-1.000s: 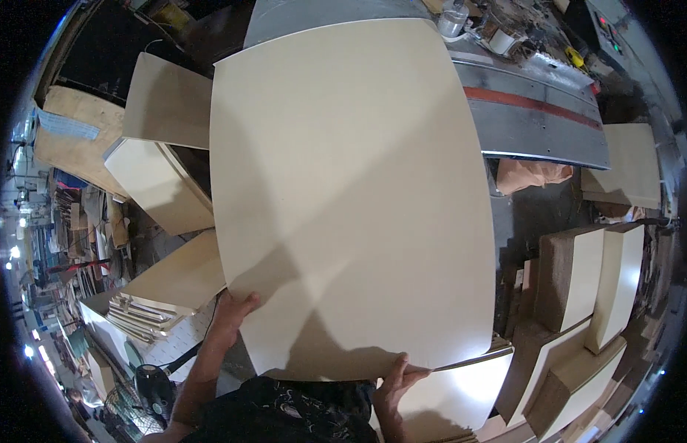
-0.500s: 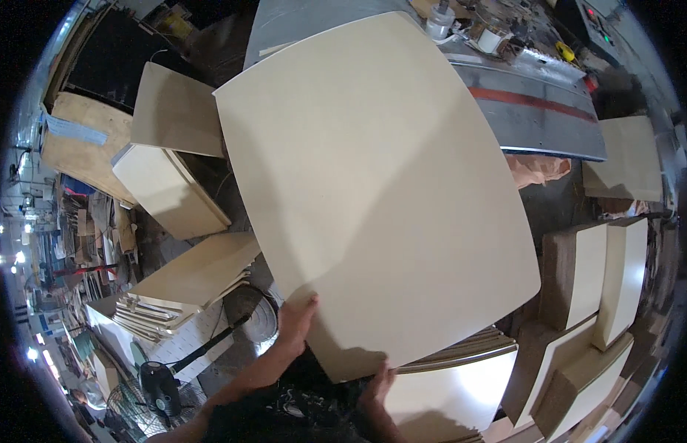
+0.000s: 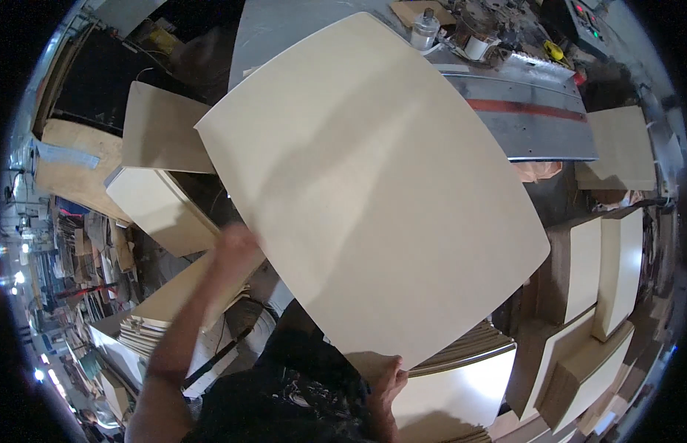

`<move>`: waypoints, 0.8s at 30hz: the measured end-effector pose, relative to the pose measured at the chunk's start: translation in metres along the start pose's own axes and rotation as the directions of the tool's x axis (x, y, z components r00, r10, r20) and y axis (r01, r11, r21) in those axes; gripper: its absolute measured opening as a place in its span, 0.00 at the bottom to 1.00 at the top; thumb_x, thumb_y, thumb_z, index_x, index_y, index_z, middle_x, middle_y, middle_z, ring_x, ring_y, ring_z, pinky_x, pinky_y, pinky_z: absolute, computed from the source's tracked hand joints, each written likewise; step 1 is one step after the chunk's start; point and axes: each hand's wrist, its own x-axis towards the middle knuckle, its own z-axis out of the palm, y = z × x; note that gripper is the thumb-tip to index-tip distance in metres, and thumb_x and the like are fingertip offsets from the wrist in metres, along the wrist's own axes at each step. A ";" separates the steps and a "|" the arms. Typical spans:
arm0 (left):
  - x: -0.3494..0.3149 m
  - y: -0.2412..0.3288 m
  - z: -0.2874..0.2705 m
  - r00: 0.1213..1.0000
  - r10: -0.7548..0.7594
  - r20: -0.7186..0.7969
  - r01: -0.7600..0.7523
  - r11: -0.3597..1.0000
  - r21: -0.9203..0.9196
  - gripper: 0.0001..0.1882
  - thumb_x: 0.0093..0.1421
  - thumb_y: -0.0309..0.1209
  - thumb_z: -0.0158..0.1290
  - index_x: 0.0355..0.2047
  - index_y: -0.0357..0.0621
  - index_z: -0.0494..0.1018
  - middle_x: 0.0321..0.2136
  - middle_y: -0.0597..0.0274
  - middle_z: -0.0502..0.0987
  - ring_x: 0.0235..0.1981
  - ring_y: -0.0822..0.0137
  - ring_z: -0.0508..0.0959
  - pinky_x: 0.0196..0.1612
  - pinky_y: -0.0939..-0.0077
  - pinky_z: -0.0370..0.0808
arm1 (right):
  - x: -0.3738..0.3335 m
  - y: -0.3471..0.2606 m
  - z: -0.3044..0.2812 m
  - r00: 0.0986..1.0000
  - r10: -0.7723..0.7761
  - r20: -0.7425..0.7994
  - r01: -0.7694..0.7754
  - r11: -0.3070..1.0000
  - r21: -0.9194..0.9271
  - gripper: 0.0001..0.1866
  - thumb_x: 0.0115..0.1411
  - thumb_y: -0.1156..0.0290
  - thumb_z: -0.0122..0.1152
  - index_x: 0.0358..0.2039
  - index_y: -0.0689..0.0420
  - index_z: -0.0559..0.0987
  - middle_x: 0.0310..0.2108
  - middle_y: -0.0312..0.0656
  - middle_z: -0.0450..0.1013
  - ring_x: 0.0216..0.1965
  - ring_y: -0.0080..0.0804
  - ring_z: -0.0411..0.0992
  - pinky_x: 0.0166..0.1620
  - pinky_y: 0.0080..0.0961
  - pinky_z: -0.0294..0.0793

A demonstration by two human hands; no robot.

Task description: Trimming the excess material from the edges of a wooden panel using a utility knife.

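A large cream-coloured board with a smooth face fills the middle of the view, tilted so one corner points toward me. My right hand grips it at that near corner, thumb on the upper face and the other fingers mostly hidden. By the board's left edge is my left hand, smeared by motion; whether it touches the edge I cannot make out. Below the board, to the right, a stack of similar boards shows its layered edges and a glossy white face.
Behind the board lies a grey metal machine table with a red stripe, and a clear bottle stands there. Stacked panels rise on the right. More boards lean at left, above a pile near a round metal base.
My left hand has left the near part of the board's left edge and moved up along it. The board has turned slightly counter-clockwise, my right hand still at its near corner.
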 end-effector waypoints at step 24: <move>0.328 -0.137 -0.139 0.794 -0.435 0.424 0.478 0.878 0.006 0.34 0.54 0.55 0.51 0.48 0.37 0.69 0.36 0.55 0.76 0.36 0.65 0.76 0.41 0.66 0.72 | 0.033 -0.048 0.032 0.992 0.085 -0.089 -0.096 0.987 -0.125 0.26 0.58 0.48 0.52 0.33 0.63 0.69 0.24 0.40 0.69 0.25 0.30 0.67 0.28 0.32 0.70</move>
